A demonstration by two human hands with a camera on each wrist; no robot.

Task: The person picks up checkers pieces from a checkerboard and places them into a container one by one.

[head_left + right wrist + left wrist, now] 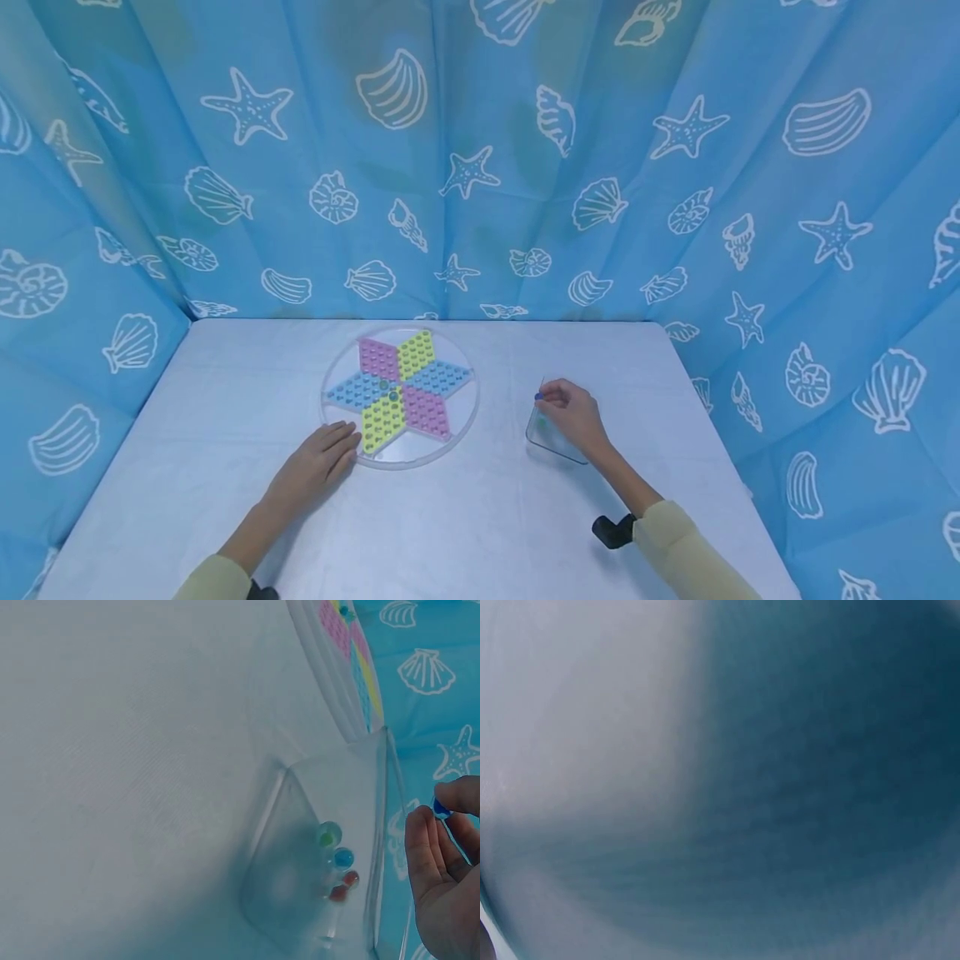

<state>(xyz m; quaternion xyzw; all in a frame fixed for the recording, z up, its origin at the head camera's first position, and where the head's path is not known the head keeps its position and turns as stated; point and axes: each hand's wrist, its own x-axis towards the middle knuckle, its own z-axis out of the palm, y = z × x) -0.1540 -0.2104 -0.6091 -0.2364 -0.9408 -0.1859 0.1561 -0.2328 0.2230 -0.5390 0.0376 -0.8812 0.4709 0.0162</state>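
Observation:
My right hand (573, 412) pinches a blue marble (441, 808) between thumb and fingertips, at the far rim of a clear plastic box (557, 452). Inside the box, the right wrist view shows a green marble (328, 835), a lighter blue marble (343, 859) and red marbles (340, 891). To the left lies a round Chinese checkers board (426, 377) with a star of pink, yellow and blue points. Two greenish marbles (393, 397) sit near its centre. My left hand (318, 458) rests with extended fingers at the board's lower left edge. The left wrist view is blurred.
A white cloth covers the table (480, 533), with the box right of the board. Blue curtains (465, 225) printed with shells and starfish enclose the back and both sides. A black wrist device (613, 531) sits by the right sleeve.

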